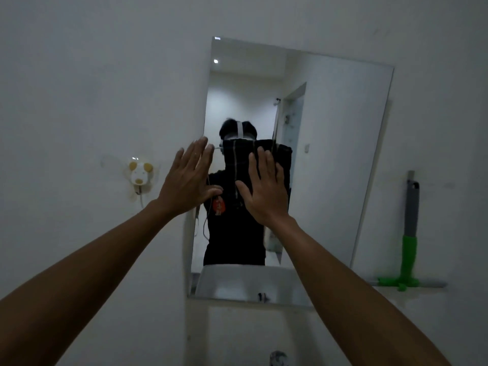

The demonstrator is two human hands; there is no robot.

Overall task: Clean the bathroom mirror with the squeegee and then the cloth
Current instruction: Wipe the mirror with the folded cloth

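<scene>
Right hand (266,191) flat, pressing cloth (237,165) on mirror (338,154); left hand (187,180) empty, spread, steadying; squeegee (409,249) parked on wall.

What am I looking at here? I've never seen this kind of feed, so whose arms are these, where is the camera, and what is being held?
There is no machine here. One wide-angle camera sits on a person's head, looking out over their own two bare arms, so this single picture is their eye view.

They face a wall mirror above a sink; the dark figure in the glass is their own reflection.

The right hand lies flat with fingers spread, pressing a dark cloth against the glass. The left hand is open and holds nothing, at the mirror's left edge.

The green and grey squeegee hangs on the wall right of the mirror, untouched. A small animal-shaped wall hook is stuck to the wall on the left.
</scene>
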